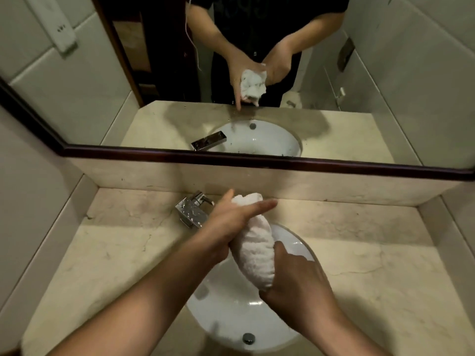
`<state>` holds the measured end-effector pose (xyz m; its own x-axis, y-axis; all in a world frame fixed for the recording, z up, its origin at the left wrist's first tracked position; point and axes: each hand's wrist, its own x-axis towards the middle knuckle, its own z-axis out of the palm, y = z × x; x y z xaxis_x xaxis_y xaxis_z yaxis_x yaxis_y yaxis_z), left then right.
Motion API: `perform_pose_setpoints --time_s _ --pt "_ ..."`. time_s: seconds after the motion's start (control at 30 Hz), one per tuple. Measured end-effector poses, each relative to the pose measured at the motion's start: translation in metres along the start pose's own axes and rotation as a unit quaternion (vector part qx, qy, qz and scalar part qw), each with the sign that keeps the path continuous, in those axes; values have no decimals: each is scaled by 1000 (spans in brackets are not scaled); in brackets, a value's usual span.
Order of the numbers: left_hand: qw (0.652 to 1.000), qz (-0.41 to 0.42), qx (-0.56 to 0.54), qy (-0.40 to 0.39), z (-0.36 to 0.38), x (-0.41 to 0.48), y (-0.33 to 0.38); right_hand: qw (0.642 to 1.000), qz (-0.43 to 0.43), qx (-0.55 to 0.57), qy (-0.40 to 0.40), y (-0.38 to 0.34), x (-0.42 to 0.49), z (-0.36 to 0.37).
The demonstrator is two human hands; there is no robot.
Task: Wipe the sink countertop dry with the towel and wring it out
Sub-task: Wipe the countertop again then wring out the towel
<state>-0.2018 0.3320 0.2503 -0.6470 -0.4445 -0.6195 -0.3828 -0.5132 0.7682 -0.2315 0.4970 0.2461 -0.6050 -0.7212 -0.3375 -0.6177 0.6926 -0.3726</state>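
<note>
A white towel [253, 242] is rolled into a thick bundle and held above the white sink basin [231, 312]. My left hand [228, 222] grips its upper part, with the index finger stretched out across it. My right hand [293, 276] clasps the lower end from the right. The beige marble countertop [123, 253] surrounds the basin on all sides. The towel hides part of the basin's far rim.
A chrome faucet [194, 210] stands at the back left of the basin. The drain [248, 337] sits near the basin's front. A dark-framed mirror [257, 73] runs above the backsplash and reflects a person's hands and the towel. Tiled walls close in both sides.
</note>
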Motion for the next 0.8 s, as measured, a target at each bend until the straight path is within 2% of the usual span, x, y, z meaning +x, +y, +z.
perform_pose_setpoints --time_s 0.1,0.23,0.37,0.47,0.63,0.8 --pt "999 -35 -36 1 -3 4 -8 998 -28 43 -36 5 1 -5" --pt "997 -4 -70 -13 -9 9 -21 984 -19 159 -77 13 5 -2" --pt "997 29 -65 -39 -12 14 -29 953 -5 277 -126 24 18 10" --pt "994 45 -65 -72 -9 15 -32 914 26 359 -186 24 17 12" --pt "988 17 -114 -105 0 16 -30 883 38 397 -247 20 19 11" --pt "964 -71 -228 -118 3 18 -34 779 36 515 -357 27 26 8"
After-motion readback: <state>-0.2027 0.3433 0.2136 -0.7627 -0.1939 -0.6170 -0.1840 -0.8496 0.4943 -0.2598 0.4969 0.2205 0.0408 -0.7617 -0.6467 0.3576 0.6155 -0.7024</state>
